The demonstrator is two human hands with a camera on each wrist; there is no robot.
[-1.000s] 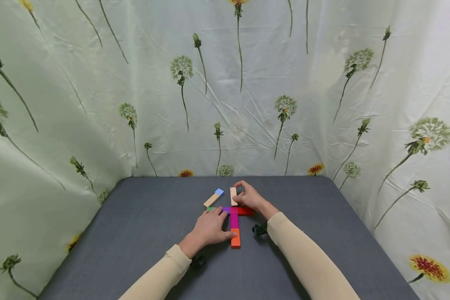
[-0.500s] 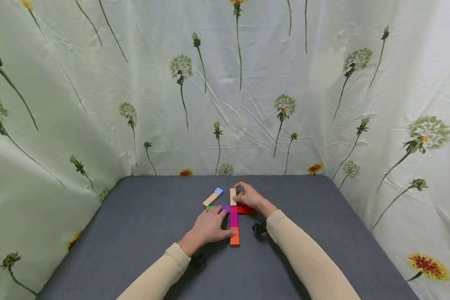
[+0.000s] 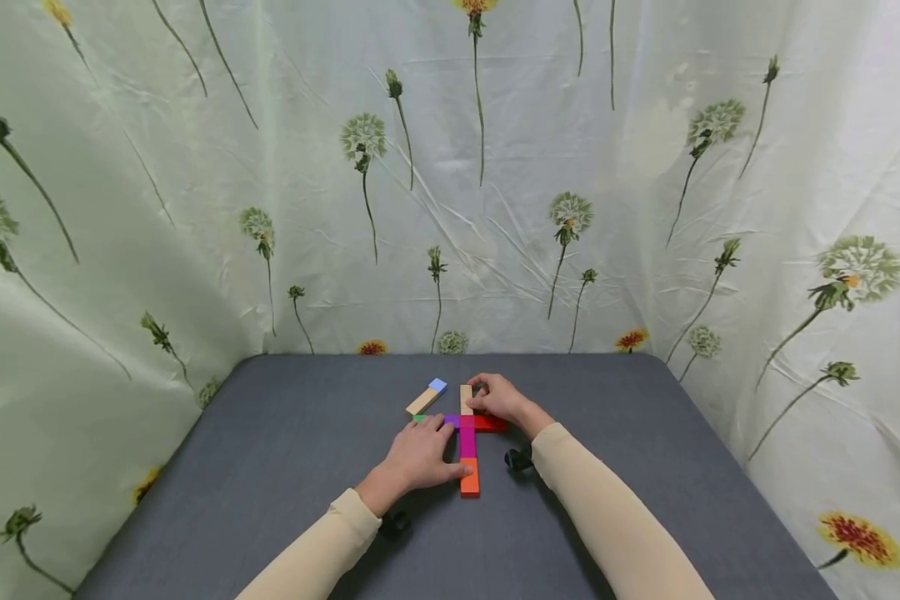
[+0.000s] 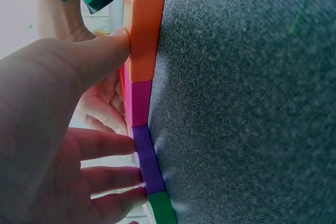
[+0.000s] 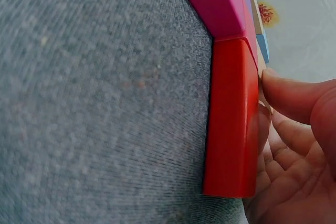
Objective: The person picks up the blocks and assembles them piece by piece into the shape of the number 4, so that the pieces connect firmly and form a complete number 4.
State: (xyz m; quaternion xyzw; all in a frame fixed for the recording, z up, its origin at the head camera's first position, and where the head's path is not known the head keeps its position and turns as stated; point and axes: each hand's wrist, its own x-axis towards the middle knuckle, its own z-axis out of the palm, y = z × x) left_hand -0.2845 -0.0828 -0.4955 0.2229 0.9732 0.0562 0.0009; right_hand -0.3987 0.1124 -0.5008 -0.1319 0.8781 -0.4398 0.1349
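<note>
Coloured wooden blocks lie on the table as a cross. A magenta block (image 3: 467, 442) joins an orange block (image 3: 469, 485) at the near end, a purple block (image 3: 452, 422) and a green block (image 4: 163, 208) on the left, and a red block (image 3: 491, 424) on the right. At the far end of the cross stands a plain wood block (image 3: 466, 395), pinched by my right hand (image 3: 501, 398) between thumb and fingers. My left hand (image 3: 418, 457) lies with extended fingers against the purple and green blocks, its thumb touching the orange one.
Left of the plain block, another plain wood block (image 3: 422, 402) lies slanted with a light blue block (image 3: 438, 385) at its far end. The grey table (image 3: 285, 475) ends at a flower-printed curtain (image 3: 495, 283). Dark wrist devices show under both forearms.
My right hand has brought the plain wood block slightly down and nearer, so it now lies lower against the far end of the cross. The left hand has stayed in place.
</note>
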